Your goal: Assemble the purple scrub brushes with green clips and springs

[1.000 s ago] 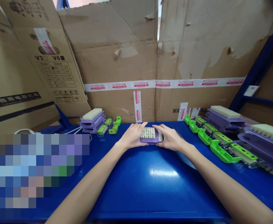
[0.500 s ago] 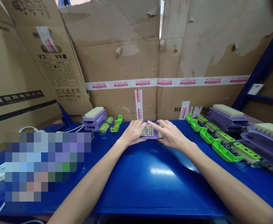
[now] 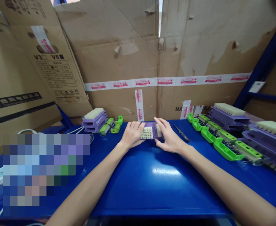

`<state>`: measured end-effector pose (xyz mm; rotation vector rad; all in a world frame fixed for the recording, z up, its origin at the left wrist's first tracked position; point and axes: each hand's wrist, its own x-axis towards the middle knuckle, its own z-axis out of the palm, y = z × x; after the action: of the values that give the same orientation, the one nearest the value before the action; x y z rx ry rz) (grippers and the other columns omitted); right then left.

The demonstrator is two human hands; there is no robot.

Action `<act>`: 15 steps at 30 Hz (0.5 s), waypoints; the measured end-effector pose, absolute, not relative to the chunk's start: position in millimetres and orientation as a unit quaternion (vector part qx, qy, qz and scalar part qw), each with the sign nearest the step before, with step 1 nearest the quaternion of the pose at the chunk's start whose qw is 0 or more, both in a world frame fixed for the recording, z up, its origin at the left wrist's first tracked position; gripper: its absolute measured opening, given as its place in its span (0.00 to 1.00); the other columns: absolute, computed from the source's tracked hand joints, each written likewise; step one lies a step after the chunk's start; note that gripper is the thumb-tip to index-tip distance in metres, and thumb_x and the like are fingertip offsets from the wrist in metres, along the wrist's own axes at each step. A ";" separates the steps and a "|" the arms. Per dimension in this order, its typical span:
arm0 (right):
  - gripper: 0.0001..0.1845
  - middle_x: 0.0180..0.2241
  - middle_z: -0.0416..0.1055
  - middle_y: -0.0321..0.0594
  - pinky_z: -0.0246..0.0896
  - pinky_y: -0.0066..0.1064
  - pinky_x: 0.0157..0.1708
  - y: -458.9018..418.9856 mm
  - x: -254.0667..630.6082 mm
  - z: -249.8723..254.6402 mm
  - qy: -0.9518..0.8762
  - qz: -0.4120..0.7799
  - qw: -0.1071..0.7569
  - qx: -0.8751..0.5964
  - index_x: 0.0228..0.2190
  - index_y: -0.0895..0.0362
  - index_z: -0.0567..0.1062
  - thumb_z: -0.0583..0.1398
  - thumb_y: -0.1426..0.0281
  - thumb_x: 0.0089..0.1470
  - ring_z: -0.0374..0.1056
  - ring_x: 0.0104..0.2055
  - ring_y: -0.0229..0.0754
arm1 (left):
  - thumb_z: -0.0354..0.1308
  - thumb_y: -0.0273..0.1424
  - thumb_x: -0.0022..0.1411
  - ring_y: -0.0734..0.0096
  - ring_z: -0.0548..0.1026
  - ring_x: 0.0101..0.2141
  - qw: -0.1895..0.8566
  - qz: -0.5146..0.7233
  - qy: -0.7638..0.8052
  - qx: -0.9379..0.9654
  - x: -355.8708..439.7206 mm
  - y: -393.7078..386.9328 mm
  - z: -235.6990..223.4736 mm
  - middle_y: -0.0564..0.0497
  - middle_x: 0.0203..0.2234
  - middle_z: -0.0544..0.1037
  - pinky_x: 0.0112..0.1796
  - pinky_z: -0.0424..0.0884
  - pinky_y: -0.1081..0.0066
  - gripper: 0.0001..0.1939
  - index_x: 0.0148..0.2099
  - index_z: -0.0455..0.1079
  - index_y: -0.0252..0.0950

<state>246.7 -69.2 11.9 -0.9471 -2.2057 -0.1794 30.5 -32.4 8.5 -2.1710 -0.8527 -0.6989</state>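
Note:
A purple plastic brush piece (image 3: 154,129) with a block of pale bristle tufts (image 3: 147,132) lies on the blue table, held between both hands. My left hand (image 3: 132,134) is closed around its left end, thumb along the top edge. My right hand (image 3: 170,135) curves around the right end, fingers at the far side and thumb at the near side. Between the right fingers and the purple body shows a pale whitish part (image 3: 159,130). Just right of that hand lies a dark thin tool like a screwdriver (image 3: 182,133).
Purple brushes with cream bristles (image 3: 229,109) are stacked at the right, beside a row of bright green curved parts (image 3: 227,150) and green-topped blocks (image 3: 248,150). A smaller stack (image 3: 93,121) stands back left. Cardboard (image 3: 119,69) walls the rear. Cables and a blurred patch are at left.
My right hand's index finger has lifted off the top of the brush piece, and the hand has opened wider around its end. The dark tool at the right now shows.

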 end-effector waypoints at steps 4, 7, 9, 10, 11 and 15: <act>0.34 0.56 0.58 0.54 0.54 0.48 0.53 -62.3 236.0 2.1 -0.710 0.051 0.533 -0.457 0.62 0.60 0.48 0.48 0.63 0.56 0.58 0.55 0.51 | 0.53 0.43 0.57 0.53 0.68 0.39 0.362 -0.280 -0.326 -0.827 45.8 -41.6 2.6 0.37 0.40 0.70 0.39 0.62 0.59 0.28 0.53 0.62 0.27; 0.27 0.42 0.71 0.50 0.61 0.42 0.43 -55.9 226.7 0.8 -0.597 0.083 0.574 -0.553 0.52 0.59 0.63 0.45 0.57 0.59 0.67 0.42 0.49 | 0.53 0.44 0.57 0.52 0.68 0.41 0.360 -0.281 -0.344 -0.820 56.5 -47.7 0.3 0.36 0.42 0.70 0.41 0.62 0.58 0.29 0.53 0.62 0.27; 0.25 0.34 0.72 0.46 0.61 0.37 0.37 -52.9 224.8 1.8 -0.588 0.070 0.567 -0.573 0.45 0.58 0.68 0.44 0.54 0.59 0.68 0.35 0.47 | 0.53 0.44 0.57 0.51 0.68 0.44 0.352 -0.281 -0.350 -0.821 62.2 -51.1 0.6 0.35 0.45 0.70 0.44 0.61 0.56 0.29 0.54 0.62 0.28; 0.25 0.32 0.72 0.44 0.60 0.35 0.35 -52.0 225.0 2.5 -0.592 0.060 0.563 -0.573 0.43 0.57 0.68 0.44 0.53 0.59 0.68 0.32 0.46 | 0.53 0.43 0.58 0.50 0.67 0.46 0.349 -0.282 -0.347 -0.823 64.7 -52.4 1.1 0.35 0.45 0.70 0.46 0.60 0.55 0.29 0.54 0.61 0.28; 0.24 0.30 0.72 0.43 0.59 0.34 0.33 -51.5 225.7 3.1 -0.600 0.052 0.561 -0.568 0.42 0.57 0.68 0.44 0.53 0.59 0.68 0.30 0.45 | 0.52 0.43 0.58 0.51 0.67 0.46 0.347 -0.283 -0.341 -0.826 66.9 -53.4 1.6 0.35 0.46 0.70 0.48 0.59 0.54 0.28 0.55 0.61 0.28; 0.20 0.28 0.72 0.40 0.57 0.30 0.30 -51.8 229.1 5.8 -0.635 0.040 0.558 -0.532 0.38 0.56 0.68 0.46 0.55 0.60 0.67 0.27 0.42 | 0.50 0.42 0.59 0.53 0.70 0.43 0.339 -0.295 -0.319 -0.834 70.7 -53.4 2.7 0.37 0.45 0.73 0.44 0.63 0.57 0.27 0.55 0.61 0.28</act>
<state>229.1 -51.8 5.8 -1.2560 -1.4983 0.0946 70.7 -53.4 2.7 -2.1725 -0.8293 -0.7682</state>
